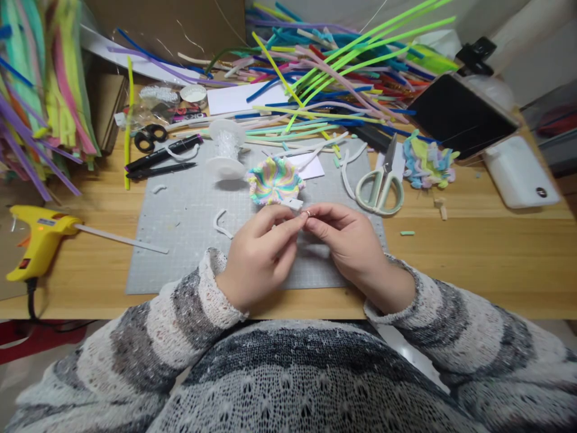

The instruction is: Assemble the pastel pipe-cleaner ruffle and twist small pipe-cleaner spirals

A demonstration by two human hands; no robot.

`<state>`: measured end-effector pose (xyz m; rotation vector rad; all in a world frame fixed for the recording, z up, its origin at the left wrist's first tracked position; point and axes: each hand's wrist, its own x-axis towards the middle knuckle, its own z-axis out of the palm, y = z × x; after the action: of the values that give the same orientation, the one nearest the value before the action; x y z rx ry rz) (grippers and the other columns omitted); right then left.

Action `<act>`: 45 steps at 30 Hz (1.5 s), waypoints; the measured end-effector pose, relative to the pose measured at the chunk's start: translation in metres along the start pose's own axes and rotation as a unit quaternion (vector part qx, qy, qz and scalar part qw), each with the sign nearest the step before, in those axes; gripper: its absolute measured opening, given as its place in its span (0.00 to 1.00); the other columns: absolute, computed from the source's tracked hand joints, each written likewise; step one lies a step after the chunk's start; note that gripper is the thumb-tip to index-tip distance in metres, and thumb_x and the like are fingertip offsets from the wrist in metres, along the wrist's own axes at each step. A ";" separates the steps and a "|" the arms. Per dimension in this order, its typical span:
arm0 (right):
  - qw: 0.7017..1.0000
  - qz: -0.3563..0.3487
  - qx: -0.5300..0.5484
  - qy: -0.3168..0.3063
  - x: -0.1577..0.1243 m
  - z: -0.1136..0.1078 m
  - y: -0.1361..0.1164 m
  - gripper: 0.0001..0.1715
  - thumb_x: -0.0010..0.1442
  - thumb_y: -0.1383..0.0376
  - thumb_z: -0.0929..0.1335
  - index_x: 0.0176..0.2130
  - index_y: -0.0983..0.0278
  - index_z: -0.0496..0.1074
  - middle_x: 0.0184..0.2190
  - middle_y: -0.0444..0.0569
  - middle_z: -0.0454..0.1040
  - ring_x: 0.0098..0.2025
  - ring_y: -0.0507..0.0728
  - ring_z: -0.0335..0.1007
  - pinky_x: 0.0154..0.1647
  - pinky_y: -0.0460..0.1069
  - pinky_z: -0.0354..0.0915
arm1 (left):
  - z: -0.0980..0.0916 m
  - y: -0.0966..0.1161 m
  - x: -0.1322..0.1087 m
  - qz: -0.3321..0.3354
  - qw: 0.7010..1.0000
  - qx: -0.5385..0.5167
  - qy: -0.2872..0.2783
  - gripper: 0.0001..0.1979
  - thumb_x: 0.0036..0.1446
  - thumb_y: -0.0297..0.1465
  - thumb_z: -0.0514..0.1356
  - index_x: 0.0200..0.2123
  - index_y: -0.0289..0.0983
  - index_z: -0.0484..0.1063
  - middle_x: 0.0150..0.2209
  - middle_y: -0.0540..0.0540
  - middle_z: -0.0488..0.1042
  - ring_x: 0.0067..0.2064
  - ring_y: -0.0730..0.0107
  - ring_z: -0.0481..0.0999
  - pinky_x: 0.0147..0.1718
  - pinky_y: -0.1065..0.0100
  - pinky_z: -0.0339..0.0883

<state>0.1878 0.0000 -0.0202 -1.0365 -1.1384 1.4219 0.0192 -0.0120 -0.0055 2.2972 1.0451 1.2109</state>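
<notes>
Head view: where are the hands, and what do they hold?

Both meet over the front half of a grey mat (180, 270). The left hand (264, 255) and right hand (354, 246) each press thumb and forefinger together, pinching a tiny shiny piece (308, 214) between them; it is too small to identify.

What is nearest?

A ruffled pastel flower (276, 179) lies on the mat just beyond the fingertips. A spool (225, 157) of clear strand stands to its left. Scissors (383, 187) lie to its right, blades pointing away.

And around the mat?

A yellow glue gun (42, 237) lies on the wooden table (473, 258) at far left. Colourful fuzzy stems (333, 72) heap up at the back.
</notes>
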 end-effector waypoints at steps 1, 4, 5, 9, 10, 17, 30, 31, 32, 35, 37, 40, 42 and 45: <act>1.000 0.015 0.017 -0.016 0.001 -0.001 0.000 0.10 0.50 0.61 0.76 0.33 0.61 0.76 0.32 0.42 0.78 0.33 0.49 0.73 0.38 0.47 0.70 | -0.002 0.000 0.000 0.005 1.000 0.010 0.003 0.15 0.57 0.20 0.57 0.47 0.34 0.72 0.42 0.39 0.73 0.45 0.64 0.73 0.43 0.60 0.71; 0.996 0.060 0.050 -0.053 0.001 -0.002 -0.001 0.10 0.50 0.60 0.76 0.32 0.61 0.76 0.29 0.41 0.77 0.30 0.48 0.70 0.34 0.46 0.68 | -0.007 0.003 0.001 0.016 0.999 0.029 0.010 0.14 0.56 0.20 0.57 0.44 0.35 0.73 0.40 0.41 0.73 0.43 0.65 0.73 0.41 0.62 0.71; 0.994 0.071 0.057 -0.062 0.001 -0.002 -0.001 0.10 0.50 0.60 0.76 0.31 0.61 0.76 0.29 0.41 0.76 0.29 0.48 0.69 0.33 0.45 0.68 | -0.008 0.003 0.001 0.020 0.999 0.031 0.013 0.13 0.56 0.20 0.57 0.44 0.36 0.73 0.40 0.41 0.73 0.42 0.65 0.73 0.40 0.63 0.71; 0.989 0.085 0.079 -0.093 -0.003 -0.001 -0.006 0.07 0.51 0.63 0.76 0.30 0.62 0.76 0.29 0.41 0.76 0.32 0.48 0.70 0.37 0.44 0.68 | -0.011 0.006 0.002 -0.005 0.999 -0.012 0.041 0.10 0.56 0.19 0.57 0.40 0.35 0.73 0.38 0.44 0.73 0.41 0.69 0.74 0.41 0.65 0.71; 0.988 0.087 0.085 -0.098 -0.004 0.000 -0.006 0.07 0.51 0.64 0.75 0.30 0.62 0.75 0.29 0.41 0.76 0.33 0.48 0.71 0.38 0.45 0.69 | -0.012 0.006 0.003 -0.016 0.998 -0.028 0.049 0.09 0.56 0.19 0.58 0.40 0.35 0.73 0.38 0.44 0.74 0.41 0.69 0.74 0.42 0.65 0.71; 0.989 0.066 0.090 -0.100 -0.007 0.002 -0.007 0.06 0.54 0.65 0.74 0.32 0.62 0.74 0.26 0.40 0.75 0.26 0.47 0.72 0.29 0.44 0.70 | -0.010 0.004 0.005 -0.022 0.997 -0.074 0.030 0.07 0.57 0.24 0.63 0.40 0.35 0.74 0.37 0.44 0.77 0.40 0.72 0.75 0.41 0.68 0.72; 0.993 0.018 0.082 -0.079 -0.008 0.002 -0.009 0.05 0.56 0.66 0.73 0.31 0.63 0.73 0.25 0.40 0.76 0.25 0.46 0.73 0.28 0.42 0.72 | -0.010 0.005 0.003 -0.002 0.996 -0.083 0.024 0.11 0.56 0.19 0.60 0.42 0.34 0.75 0.39 0.42 0.80 0.42 0.71 0.78 0.44 0.67 0.73; 0.994 0.009 0.075 -0.076 -0.008 0.002 -0.010 0.04 0.56 0.67 0.72 0.31 0.63 0.72 0.25 0.40 0.76 0.25 0.46 0.72 0.28 0.42 0.71 | -0.010 0.005 0.003 -0.005 0.996 -0.088 0.027 0.11 0.56 0.19 0.60 0.42 0.34 0.74 0.39 0.42 0.80 0.42 0.71 0.79 0.44 0.67 0.73; 0.995 -0.002 0.064 -0.073 -0.009 0.003 -0.011 0.04 0.56 0.67 0.72 0.31 0.63 0.72 0.25 0.40 0.75 0.25 0.46 0.72 0.28 0.42 0.71 | -0.009 0.005 0.002 -0.008 0.995 -0.094 0.031 0.11 0.56 0.19 0.60 0.42 0.34 0.74 0.39 0.43 0.80 0.42 0.71 0.79 0.43 0.67 0.73; 0.996 -0.050 0.018 -0.065 -0.011 0.004 -0.012 0.05 0.57 0.69 0.71 0.30 0.63 0.71 0.26 0.40 0.73 0.26 0.46 0.70 0.28 0.42 0.68 | -0.008 0.005 0.001 -0.016 0.993 -0.112 0.034 0.12 0.57 0.19 0.61 0.43 0.36 0.74 0.39 0.44 0.80 0.41 0.71 0.79 0.43 0.67 0.74; 0.994 -0.086 -0.013 -0.067 -0.012 0.004 -0.013 0.05 0.57 0.71 0.70 0.31 0.63 0.71 0.27 0.40 0.73 0.28 0.46 0.70 0.30 0.44 0.68 | -0.008 0.005 0.001 -0.016 0.992 -0.124 0.029 0.12 0.57 0.19 0.61 0.42 0.36 0.74 0.39 0.44 0.80 0.41 0.71 0.79 0.43 0.66 0.74; 0.988 -0.125 -0.043 -0.074 -0.014 0.003 -0.013 0.06 0.58 0.72 0.69 0.31 0.62 0.71 0.29 0.41 0.73 0.31 0.48 0.70 0.33 0.46 0.67 | -0.009 0.006 0.001 -0.009 0.990 -0.136 0.025 0.12 0.56 0.19 0.62 0.43 0.36 0.74 0.39 0.43 0.80 0.42 0.71 0.79 0.43 0.66 0.74; 0.985 -0.141 -0.054 -0.077 -0.015 0.003 -0.013 0.06 0.58 0.72 0.69 0.32 0.62 0.70 0.29 0.42 0.73 0.32 0.48 0.70 0.34 0.46 0.67 | -0.009 0.006 0.001 -0.004 0.990 -0.140 0.027 0.12 0.56 0.19 0.62 0.43 0.36 0.75 0.39 0.43 0.80 0.42 0.71 0.79 0.43 0.66 0.74; 0.983 -0.152 -0.060 -0.078 -0.015 0.003 -0.013 0.06 0.58 0.73 0.69 0.32 0.62 0.70 0.29 0.42 0.73 0.32 0.48 0.70 0.35 0.47 0.67 | -0.010 0.006 0.001 -0.003 0.989 -0.142 0.028 0.13 0.56 0.18 0.62 0.43 0.35 0.75 0.40 0.42 0.80 0.43 0.71 0.79 0.44 0.67 0.74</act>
<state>0.1893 -0.0148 -0.0062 -0.8012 -1.4456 1.2169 0.0144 -0.0160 0.0039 2.0505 0.8359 1.3349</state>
